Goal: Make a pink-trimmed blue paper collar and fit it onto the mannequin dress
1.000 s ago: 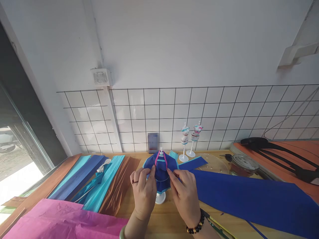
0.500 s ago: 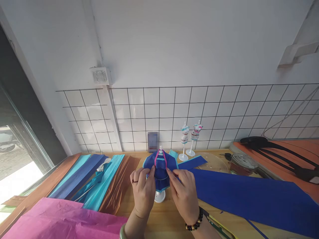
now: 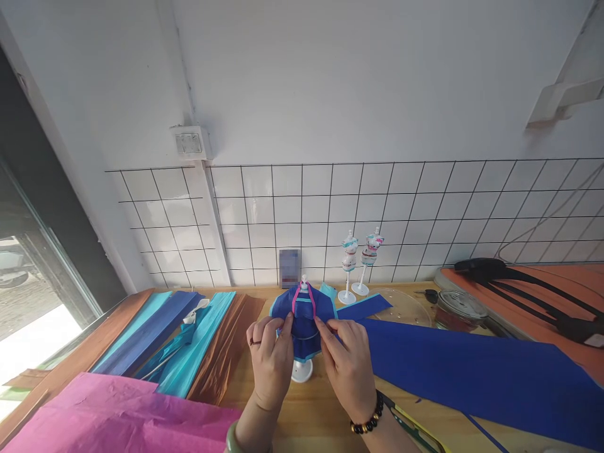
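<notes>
My left hand (image 3: 272, 360) and right hand (image 3: 348, 363) both pinch the waist of the blue paper dress (image 3: 302, 318) on its small white mannequin stand (image 3: 301, 371), mid-table, blue paper sheet (image 3: 472, 371) just right, pink tissue (image 3: 117, 415) near left.

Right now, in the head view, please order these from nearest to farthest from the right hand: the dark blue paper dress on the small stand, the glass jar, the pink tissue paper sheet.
From the right hand:
1. Dark blue paper dress, touched, just left.
2. Glass jar, far right.
3. Pink tissue paper sheet, far left.
</notes>
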A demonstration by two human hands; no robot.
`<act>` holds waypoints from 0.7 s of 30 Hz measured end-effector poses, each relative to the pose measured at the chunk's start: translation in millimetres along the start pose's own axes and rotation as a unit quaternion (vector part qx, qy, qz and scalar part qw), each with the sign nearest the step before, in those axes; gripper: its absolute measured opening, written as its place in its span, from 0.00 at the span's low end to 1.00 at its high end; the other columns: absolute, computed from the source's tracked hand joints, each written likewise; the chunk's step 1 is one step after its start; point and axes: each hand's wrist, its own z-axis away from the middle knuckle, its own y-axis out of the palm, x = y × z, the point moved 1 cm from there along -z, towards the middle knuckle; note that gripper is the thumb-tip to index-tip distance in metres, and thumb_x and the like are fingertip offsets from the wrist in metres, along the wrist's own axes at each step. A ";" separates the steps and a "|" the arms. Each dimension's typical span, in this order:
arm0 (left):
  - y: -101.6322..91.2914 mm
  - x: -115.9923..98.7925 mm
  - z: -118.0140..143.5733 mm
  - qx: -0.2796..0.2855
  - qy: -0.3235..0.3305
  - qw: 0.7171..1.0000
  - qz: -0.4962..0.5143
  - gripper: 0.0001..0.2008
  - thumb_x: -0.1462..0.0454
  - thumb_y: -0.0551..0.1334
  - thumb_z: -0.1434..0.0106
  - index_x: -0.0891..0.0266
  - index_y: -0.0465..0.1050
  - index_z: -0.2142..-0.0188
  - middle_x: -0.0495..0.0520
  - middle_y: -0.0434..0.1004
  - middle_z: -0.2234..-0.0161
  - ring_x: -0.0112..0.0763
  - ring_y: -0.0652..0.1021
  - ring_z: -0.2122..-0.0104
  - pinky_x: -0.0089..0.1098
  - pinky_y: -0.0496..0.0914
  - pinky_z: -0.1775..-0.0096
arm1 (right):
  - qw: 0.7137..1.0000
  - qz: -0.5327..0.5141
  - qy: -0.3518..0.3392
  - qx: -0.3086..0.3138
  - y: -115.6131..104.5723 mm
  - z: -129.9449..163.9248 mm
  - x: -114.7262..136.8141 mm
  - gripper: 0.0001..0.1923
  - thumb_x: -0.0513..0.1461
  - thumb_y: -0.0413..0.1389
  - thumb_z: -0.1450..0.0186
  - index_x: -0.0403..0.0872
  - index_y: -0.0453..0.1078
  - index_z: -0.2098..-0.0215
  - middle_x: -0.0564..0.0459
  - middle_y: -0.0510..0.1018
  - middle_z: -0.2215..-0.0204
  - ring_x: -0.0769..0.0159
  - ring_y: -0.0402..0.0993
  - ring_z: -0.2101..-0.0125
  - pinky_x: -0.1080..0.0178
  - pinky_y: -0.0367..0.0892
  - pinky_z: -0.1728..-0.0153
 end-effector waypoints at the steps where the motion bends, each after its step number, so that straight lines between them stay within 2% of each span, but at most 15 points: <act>1: -0.3 -0.1 0.0 0.001 -0.001 1.000 0.001 0.14 0.74 0.55 0.40 0.61 0.71 0.57 0.54 0.71 0.69 0.33 0.70 0.64 0.38 0.62 0.61 | 1.000 0.000 0.000 0.000 -0.1 -0.1 0.0 0.19 0.29 0.48 0.38 0.47 0.67 0.51 0.49 0.70 0.69 0.63 0.65 0.68 0.58 0.60 0.69; 6: -0.2 -0.7 -0.5 -0.002 -0.003 1.000 0.003 0.14 0.74 0.55 0.40 0.61 0.71 0.57 0.54 0.71 0.69 0.33 0.70 0.65 0.38 0.62 0.61 | 1.000 -0.005 -0.003 -0.003 -0.8 -1.2 0.5 0.19 0.29 0.47 0.38 0.48 0.65 0.50 0.50 0.69 0.69 0.63 0.64 0.68 0.57 0.60 0.68; 12: -0.4 -1.2 -1.1 -0.001 -0.004 1.000 0.009 0.14 0.74 0.56 0.41 0.62 0.70 0.58 0.54 0.70 0.70 0.34 0.70 0.65 0.38 0.62 0.62 | 1.000 -0.007 -0.002 0.002 -0.2 -0.6 0.4 0.18 0.28 0.48 0.39 0.45 0.67 0.52 0.48 0.69 0.69 0.63 0.64 0.68 0.58 0.60 0.68; 21: -1.7 -0.1 -2.6 -0.015 -0.014 0.999 0.026 0.14 0.74 0.56 0.42 0.62 0.71 0.59 0.54 0.71 0.69 0.34 0.70 0.65 0.38 0.62 0.61 | 1.000 -0.016 0.008 -0.001 1.3 0.4 -1.1 0.18 0.29 0.47 0.38 0.47 0.67 0.51 0.49 0.69 0.69 0.63 0.65 0.68 0.58 0.60 0.68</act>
